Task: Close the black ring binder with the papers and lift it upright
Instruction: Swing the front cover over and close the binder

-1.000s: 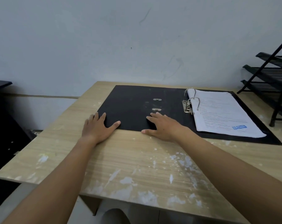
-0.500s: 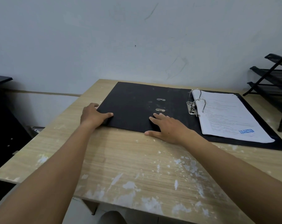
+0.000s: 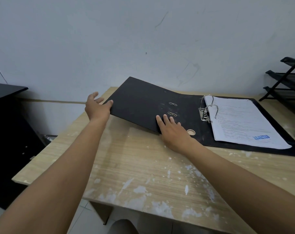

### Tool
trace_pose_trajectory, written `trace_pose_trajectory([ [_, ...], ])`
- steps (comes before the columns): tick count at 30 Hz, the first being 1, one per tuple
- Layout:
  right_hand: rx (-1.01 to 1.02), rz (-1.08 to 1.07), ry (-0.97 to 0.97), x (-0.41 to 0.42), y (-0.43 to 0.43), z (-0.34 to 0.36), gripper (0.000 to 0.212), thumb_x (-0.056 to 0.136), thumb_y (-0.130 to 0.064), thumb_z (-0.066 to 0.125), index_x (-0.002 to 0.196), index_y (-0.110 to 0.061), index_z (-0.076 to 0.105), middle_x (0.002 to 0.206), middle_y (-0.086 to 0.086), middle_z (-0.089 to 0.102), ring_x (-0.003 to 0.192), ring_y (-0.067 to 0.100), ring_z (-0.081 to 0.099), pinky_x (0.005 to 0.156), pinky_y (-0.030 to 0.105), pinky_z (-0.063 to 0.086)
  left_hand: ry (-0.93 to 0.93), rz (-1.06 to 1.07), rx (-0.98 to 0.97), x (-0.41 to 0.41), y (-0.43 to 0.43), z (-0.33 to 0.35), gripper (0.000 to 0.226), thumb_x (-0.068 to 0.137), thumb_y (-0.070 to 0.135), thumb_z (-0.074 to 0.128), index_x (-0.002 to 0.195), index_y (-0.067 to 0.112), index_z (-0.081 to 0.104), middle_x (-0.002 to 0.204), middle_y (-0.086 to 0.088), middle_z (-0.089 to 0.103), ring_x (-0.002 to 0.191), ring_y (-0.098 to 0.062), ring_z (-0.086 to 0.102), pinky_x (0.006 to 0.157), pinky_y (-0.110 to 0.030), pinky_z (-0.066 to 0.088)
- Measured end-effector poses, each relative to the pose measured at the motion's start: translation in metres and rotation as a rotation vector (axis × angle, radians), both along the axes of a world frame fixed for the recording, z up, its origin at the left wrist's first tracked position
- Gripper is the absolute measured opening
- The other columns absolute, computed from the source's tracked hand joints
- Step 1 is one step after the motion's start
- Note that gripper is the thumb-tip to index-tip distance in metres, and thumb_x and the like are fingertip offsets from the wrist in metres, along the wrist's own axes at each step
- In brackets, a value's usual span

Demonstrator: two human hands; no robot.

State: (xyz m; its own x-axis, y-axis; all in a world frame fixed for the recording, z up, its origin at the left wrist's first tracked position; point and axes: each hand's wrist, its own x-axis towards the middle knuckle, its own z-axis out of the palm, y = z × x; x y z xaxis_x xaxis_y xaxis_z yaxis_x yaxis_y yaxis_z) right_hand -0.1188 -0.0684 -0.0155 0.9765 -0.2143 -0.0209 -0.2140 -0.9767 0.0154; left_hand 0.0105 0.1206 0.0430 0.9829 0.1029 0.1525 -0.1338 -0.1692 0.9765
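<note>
The black ring binder lies open on the wooden table. Its left cover is raised off the table at a slant. White papers with a blue stamp sit on the right half, threaded on the metal rings. My left hand grips the left cover's near-left corner, thumb on top and fingers underneath. My right hand rests flat on the binder near the spine fold, fingers spread, beside a round finger hole.
The table carries white paint stains and stands against a pale wall. A black tiered rack stands at the table's far right. A dark cabinet stands to the left, below table height.
My left hand has taken hold of the left cover's corner and lifted it off the table. My right hand stays pressed near the spine. The view has tilted slightly.
</note>
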Motion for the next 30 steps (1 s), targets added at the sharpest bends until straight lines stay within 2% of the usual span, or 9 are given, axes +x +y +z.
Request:
trace_pose_trajectory([
  [5, 0.049, -0.021, -0.051, -0.006, 0.005, 0.004, 0.066, 0.098, 0.002, 0.029, 0.155, -0.008, -0.005, 0.162, 0.020, 0.000, 0.148, 0.042, 0.008, 0.114, 0.057, 0.023, 0.113, 0.014, -0.419, -0.015, -0.019, 0.007, 0.078, 0.087, 0.006, 0.060, 0.149, 0.019, 0.014, 0.128, 0.006, 0.057, 0.108, -0.012, 0.058, 0.098, -0.026, 0.042],
  [7, 0.077, -0.025, -0.072, -0.010, 0.004, 0.005, 0.066, 0.098, 0.003, 0.027, 0.155, -0.008, -0.005, 0.163, 0.019, 0.000, 0.149, 0.041, 0.007, 0.115, 0.057, 0.022, 0.166, 0.006, -0.550, -0.019, -0.029, 0.007, 0.067, 0.087, 0.003, 0.058, 0.145, 0.012, 0.027, 0.126, 0.000, 0.059, 0.105, -0.016, 0.061, 0.100, -0.032, 0.046],
  [9, 0.101, -0.024, -0.079, -0.014, 0.003, 0.008, 0.068, 0.097, 0.005, 0.029, 0.155, -0.009, -0.005, 0.163, 0.018, -0.001, 0.149, 0.040, 0.006, 0.115, 0.056, 0.023, 0.200, -0.047, -0.591, -0.027, -0.040, 0.006, 0.040, 0.088, 0.002, 0.055, 0.128, 0.007, 0.049, 0.124, -0.008, 0.063, 0.101, -0.020, 0.063, 0.098, -0.040, 0.050],
  [11, 0.118, -0.024, -0.083, -0.017, 0.003, 0.011, 0.071, 0.096, 0.005, 0.031, 0.155, -0.009, -0.005, 0.163, 0.017, -0.001, 0.150, 0.038, 0.007, 0.115, 0.056, 0.024, 0.223, -0.108, -0.592, -0.036, -0.051, 0.006, 0.031, 0.090, 0.003, 0.053, 0.120, 0.007, 0.056, 0.122, -0.008, 0.064, 0.103, -0.022, 0.063, 0.096, -0.043, 0.052],
  [15, 0.152, -0.038, -0.089, -0.021, 0.002, 0.014, 0.073, 0.095, 0.005, 0.034, 0.155, -0.010, -0.004, 0.164, 0.016, -0.001, 0.150, 0.036, 0.008, 0.113, 0.054, 0.026, 0.189, -0.177, -0.543, -0.043, -0.063, 0.011, 0.033, 0.091, 0.005, 0.053, 0.123, 0.011, 0.056, 0.122, -0.005, 0.065, 0.110, -0.024, 0.063, 0.098, -0.044, 0.050],
  [23, 0.262, -0.090, -0.138, -0.019, 0.003, 0.020, 0.077, 0.093, 0.008, 0.039, 0.155, -0.008, -0.006, 0.164, 0.014, -0.001, 0.150, 0.036, 0.009, 0.112, 0.052, 0.031, 0.048, -0.249, -0.418, -0.051, -0.081, 0.034, 0.024, 0.093, 0.009, 0.049, 0.113, 0.020, 0.055, 0.107, 0.006, 0.065, 0.107, -0.019, 0.063, 0.100, -0.042, 0.049],
  [25, 0.291, -0.103, -0.144, -0.020, 0.002, 0.022, 0.078, 0.092, 0.010, 0.038, 0.154, -0.008, -0.006, 0.164, 0.014, -0.001, 0.150, 0.037, 0.010, 0.111, 0.050, 0.032, 0.011, -0.255, -0.389, -0.055, -0.087, 0.039, 0.022, 0.094, 0.011, 0.048, 0.112, 0.020, 0.054, 0.097, 0.011, 0.064, 0.094, -0.012, 0.063, 0.093, -0.034, 0.052],
  [28, 0.324, -0.120, -0.148, -0.022, 0.000, 0.025, 0.079, 0.093, 0.008, 0.039, 0.154, -0.009, -0.007, 0.164, 0.012, -0.001, 0.149, 0.037, 0.015, 0.109, 0.048, 0.033, -0.049, -0.253, -0.344, -0.063, -0.096, 0.048, 0.022, 0.095, 0.010, 0.045, 0.113, 0.019, 0.054, 0.089, 0.017, 0.059, 0.077, 0.002, 0.057, 0.068, -0.013, 0.047],
  [30, 0.356, -0.145, -0.151, -0.023, -0.001, 0.030, 0.074, 0.097, 0.002, 0.038, 0.155, -0.010, -0.006, 0.165, 0.009, 0.000, 0.146, 0.038, 0.022, 0.106, 0.048, 0.033, -0.084, -0.261, -0.305, -0.069, -0.102, 0.055, 0.025, 0.095, 0.010, 0.044, 0.117, 0.016, 0.054, 0.091, 0.016, 0.060, 0.079, 0.001, 0.057, 0.068, -0.014, 0.043],
])
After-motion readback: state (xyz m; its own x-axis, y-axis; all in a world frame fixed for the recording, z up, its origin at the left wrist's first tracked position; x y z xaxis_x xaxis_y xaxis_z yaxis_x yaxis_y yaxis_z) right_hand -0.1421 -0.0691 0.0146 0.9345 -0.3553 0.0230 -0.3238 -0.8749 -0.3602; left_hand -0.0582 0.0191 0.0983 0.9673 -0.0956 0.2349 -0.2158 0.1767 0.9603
